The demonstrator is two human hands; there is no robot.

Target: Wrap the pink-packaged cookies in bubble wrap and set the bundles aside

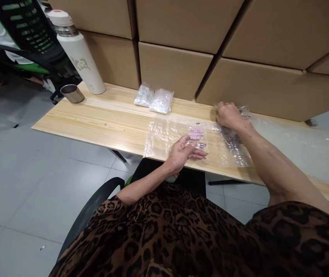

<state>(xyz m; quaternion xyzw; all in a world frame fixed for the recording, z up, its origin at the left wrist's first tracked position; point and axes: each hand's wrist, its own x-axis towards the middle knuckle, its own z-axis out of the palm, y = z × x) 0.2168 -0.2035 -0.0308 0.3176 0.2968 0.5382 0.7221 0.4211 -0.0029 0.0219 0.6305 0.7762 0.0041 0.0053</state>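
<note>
Lying roughly nine to three in the head view, the clear plastic film [159, 135] spreads across the counter [101, 122], its pink-printed patch [196, 133] at one o'clock from the left hand [180, 154]. That hand is the nearer; its fingers extend loosely, though I cannot tell whether its grip pinches the film. Farther off, between one and two o'clock, the right hand [228, 115] curls at the crumpled plastic [235, 145], which trails toward six o'clock; its fingertips are hidden, so its grip cannot be told.
</note>
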